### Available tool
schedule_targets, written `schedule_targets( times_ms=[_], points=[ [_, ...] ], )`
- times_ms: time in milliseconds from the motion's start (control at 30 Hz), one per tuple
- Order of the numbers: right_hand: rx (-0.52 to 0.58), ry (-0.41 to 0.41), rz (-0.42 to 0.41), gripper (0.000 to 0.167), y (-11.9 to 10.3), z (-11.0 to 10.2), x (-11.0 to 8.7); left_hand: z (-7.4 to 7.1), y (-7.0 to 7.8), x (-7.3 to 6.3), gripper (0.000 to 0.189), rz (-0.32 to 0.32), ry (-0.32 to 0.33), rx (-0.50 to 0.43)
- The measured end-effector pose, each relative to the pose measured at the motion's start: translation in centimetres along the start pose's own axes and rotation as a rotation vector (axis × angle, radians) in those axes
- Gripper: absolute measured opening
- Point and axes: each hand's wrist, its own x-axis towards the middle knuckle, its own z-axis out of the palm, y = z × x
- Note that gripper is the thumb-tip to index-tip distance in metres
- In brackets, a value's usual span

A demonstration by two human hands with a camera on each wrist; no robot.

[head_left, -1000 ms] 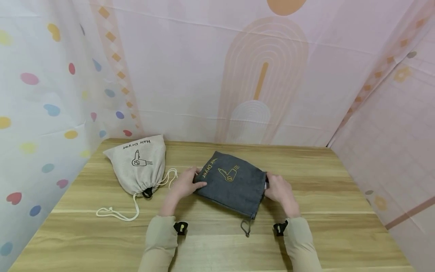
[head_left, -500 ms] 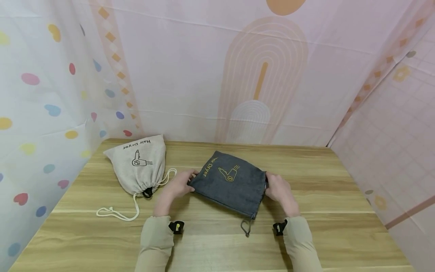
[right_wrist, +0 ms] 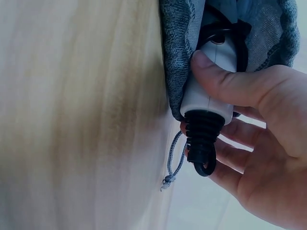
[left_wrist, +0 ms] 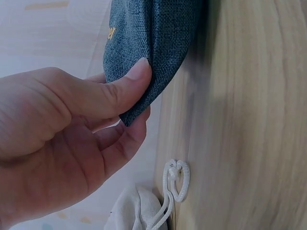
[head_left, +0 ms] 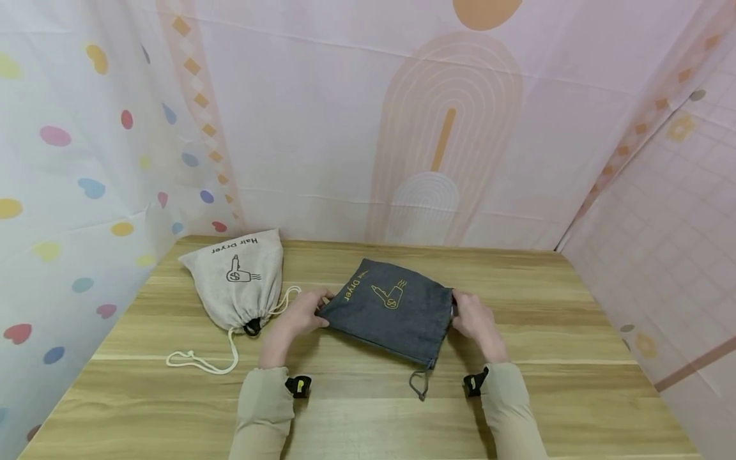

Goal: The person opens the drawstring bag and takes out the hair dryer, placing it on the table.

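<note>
A dark grey drawstring bag (head_left: 397, 326) with a yellow hair dryer picture lies mid-table, its mouth toward the right. My left hand (head_left: 299, 314) pinches its left bottom corner; in the left wrist view the thumb (left_wrist: 136, 72) presses the cloth against the fingers behind. At the mouth, my right hand (head_left: 474, 318) grips the white handle (right_wrist: 204, 98) of a hair dryer, thumb laid across it. A black ribbed cord sleeve (right_wrist: 204, 127) juts from the handle's end, and black cord is looped farther up. The rest of the dryer is hidden inside the bag.
A beige drawstring bag (head_left: 238, 281) printed "Hair Dryer" lies at the back left, its white cord (head_left: 201, 364) trailing on the wooden table (head_left: 368, 421). A grey drawstring loop (head_left: 421, 383) hangs from the dark bag's near corner. Patterned curtains (head_left: 322, 128) stand behind and beside the table.
My left hand has shifted left from the dark bag's edge and now pinches the corner, which is drawn out to the left. The right hand has stayed nearly still at the mouth.
</note>
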Motion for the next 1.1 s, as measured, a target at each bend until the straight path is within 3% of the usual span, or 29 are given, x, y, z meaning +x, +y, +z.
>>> schedule_targets(
  times_ms=[167,400,533,633,833,1100],
  points=[
    [0.012,0.002,-0.013,0.045,0.7,0.0,0.2,-0.1,0.1,-0.2,0.043,-0.02,-0.016,-0.023],
    [0.013,-0.004,-0.052,0.049,1.4,-0.1,0.3,-0.2,0.2,-0.4,0.044,-0.026,-0.05,-0.033],
    [0.04,-0.004,-0.081,0.034,1.5,-0.2,0.4,-0.4,0.5,-0.2,0.039,-0.069,-0.069,-0.106],
    [0.052,-0.004,-0.105,0.032,1.6,-0.2,0.5,-0.3,0.8,0.3,0.032,-0.087,-0.044,-0.136],
    [0.043,-0.001,-0.134,0.031,1.8,-0.1,0.6,0.5,1.2,2.4,0.021,0.006,0.055,0.012],
    [0.062,0.006,-0.148,0.026,1.8,-0.2,0.8,1.5,1.6,6.1,0.023,0.146,0.096,0.2]
  ],
)
